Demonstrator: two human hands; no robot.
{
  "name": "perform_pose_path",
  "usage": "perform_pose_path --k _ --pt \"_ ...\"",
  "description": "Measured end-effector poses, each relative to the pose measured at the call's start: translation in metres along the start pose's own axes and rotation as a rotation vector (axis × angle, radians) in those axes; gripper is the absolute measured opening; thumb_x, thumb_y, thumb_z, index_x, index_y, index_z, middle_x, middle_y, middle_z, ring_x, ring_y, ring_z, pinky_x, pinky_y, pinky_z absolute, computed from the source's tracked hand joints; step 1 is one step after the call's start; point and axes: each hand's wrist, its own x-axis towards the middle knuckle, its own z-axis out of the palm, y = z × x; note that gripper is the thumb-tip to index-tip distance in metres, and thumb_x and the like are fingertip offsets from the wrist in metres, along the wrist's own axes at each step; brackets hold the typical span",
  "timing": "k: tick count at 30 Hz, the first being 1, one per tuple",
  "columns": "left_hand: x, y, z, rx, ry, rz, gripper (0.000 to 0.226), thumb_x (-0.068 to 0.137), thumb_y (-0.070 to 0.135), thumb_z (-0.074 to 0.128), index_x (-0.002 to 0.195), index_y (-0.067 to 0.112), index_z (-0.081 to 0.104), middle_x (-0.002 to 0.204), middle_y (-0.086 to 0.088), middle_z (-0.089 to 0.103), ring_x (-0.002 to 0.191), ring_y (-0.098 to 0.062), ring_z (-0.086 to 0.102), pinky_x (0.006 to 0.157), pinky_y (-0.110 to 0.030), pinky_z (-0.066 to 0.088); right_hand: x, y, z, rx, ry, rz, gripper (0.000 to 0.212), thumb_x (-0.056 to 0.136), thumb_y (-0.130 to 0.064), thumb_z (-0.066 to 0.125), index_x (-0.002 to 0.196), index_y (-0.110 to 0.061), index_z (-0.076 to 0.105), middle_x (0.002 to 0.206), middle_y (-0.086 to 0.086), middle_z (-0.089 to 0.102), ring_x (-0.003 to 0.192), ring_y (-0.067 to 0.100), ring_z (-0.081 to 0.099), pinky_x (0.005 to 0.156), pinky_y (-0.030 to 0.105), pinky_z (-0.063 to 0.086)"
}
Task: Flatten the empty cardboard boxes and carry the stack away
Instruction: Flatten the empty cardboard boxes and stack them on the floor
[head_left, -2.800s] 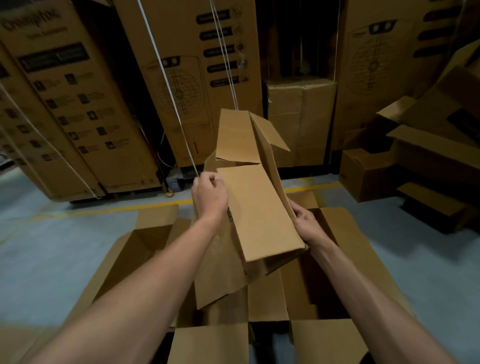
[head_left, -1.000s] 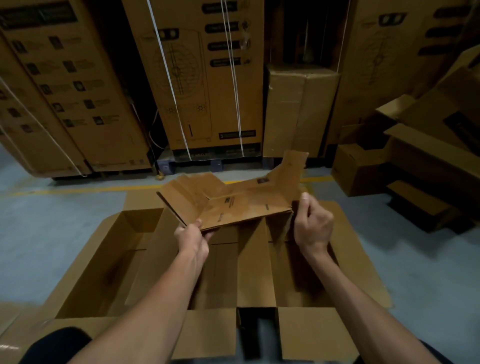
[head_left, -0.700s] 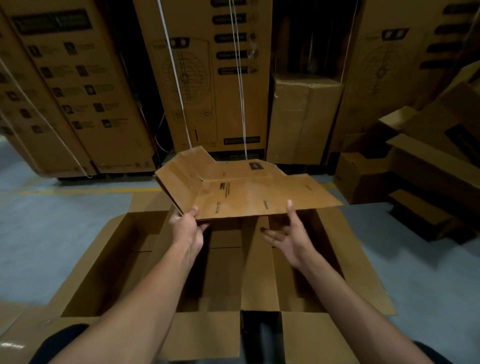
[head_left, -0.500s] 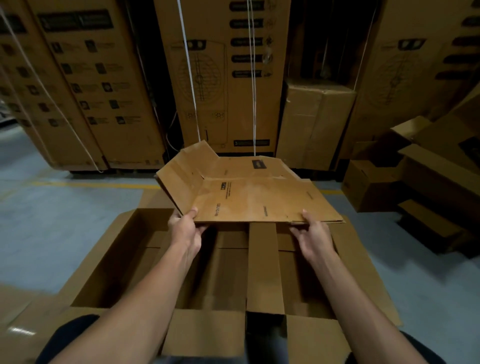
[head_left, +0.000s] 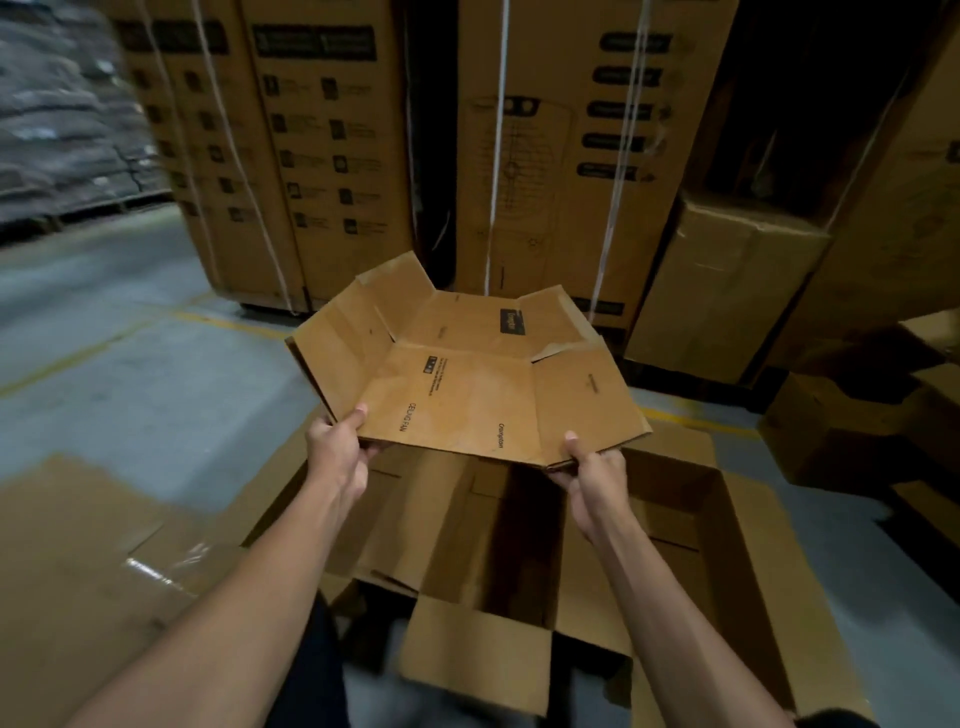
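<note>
The flattened ceiling-fan carton (head_left: 467, 384) is held nearly level in the air above a large open box (head_left: 691, 519) on the floor, its long axis running left to right, flaps spread. The left hand (head_left: 337, 452) pinches its near left corner, thumb on top; the right hand (head_left: 592, 478) pinches its near right edge likewise.

Brown flattened box (head_left: 467, 384), black print; floor (head_left: 130, 364) seemingly grey.

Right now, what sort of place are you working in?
Most likely a warehouse: tall strapped cartons stand in rows, loose boxes are piled on the right, and the concrete floor carries a yellow line.
</note>
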Motion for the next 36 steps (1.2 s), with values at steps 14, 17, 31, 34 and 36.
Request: perform_pose_path --k 14,17,31,34,36 --pt "0.027 0.088 -0.223 -0.182 0.38 0.125 0.026 0.105 0.003 0.061 0.129 0.002 0.054 0.121 -0.023 0.074 0.11 -0.038 0.074 0.07 -0.045 0.065 -0.033 0.114 0.21 -0.123 -0.374 0.241 0.031 0.111 -0.014 0.053 0.141 -0.023 0.051 0.139 0.012 0.062 0.125 0.039 0.062 0.071 0.057 0.064" --pt "0.03 0.096 -0.27 -0.245 0.483 0.135 0.028 0.104 0.003 0.061 0.13 0.001 0.051 0.121 -0.024 0.073 0.107 -0.038 0.075 0.065 -0.041 0.065 -0.039 0.15 0.254 -0.192 -0.406 0.284 0.04 0.111 -0.016 0.055 0.15 -0.018 0.048 0.143 0.012 0.062 0.127 0.038 0.062 0.066 0.055 0.064" --pt "0.06 0.075 -0.395 -0.53 0.883 0.206 0.041 0.105 0.013 0.063 0.137 0.018 0.038 0.128 -0.016 0.066 0.112 -0.03 0.071 0.094 -0.051 0.062 -0.064 0.276 0.399 -0.343 -0.583 0.396 0.032 0.11 -0.019 0.054 0.142 -0.02 0.05 0.134 0.007 0.067 0.121 0.031 0.068 0.092 0.067 0.059" --pt "0.078 0.066 -0.416 -0.563 0.975 0.209 0.042 0.105 0.016 0.064 0.139 0.018 0.039 0.126 -0.014 0.064 0.11 -0.028 0.071 0.093 -0.051 0.062 -0.068 0.307 0.416 -0.373 -0.664 0.488 0.039 0.113 -0.017 0.047 0.15 -0.028 0.042 0.136 0.006 0.065 0.123 0.031 0.067 0.097 0.064 0.057" --pt "0.09 0.058 -0.434 -0.586 1.032 0.188 0.038 0.106 0.018 0.063 0.135 0.023 0.039 0.125 -0.014 0.064 0.108 -0.027 0.072 0.091 -0.05 0.063 -0.071 0.33 0.419 -0.43 -0.762 0.561 0.051 0.115 -0.018 0.044 0.16 -0.037 0.03 0.145 0.006 0.062 0.127 0.032 0.065 0.108 0.066 0.05"
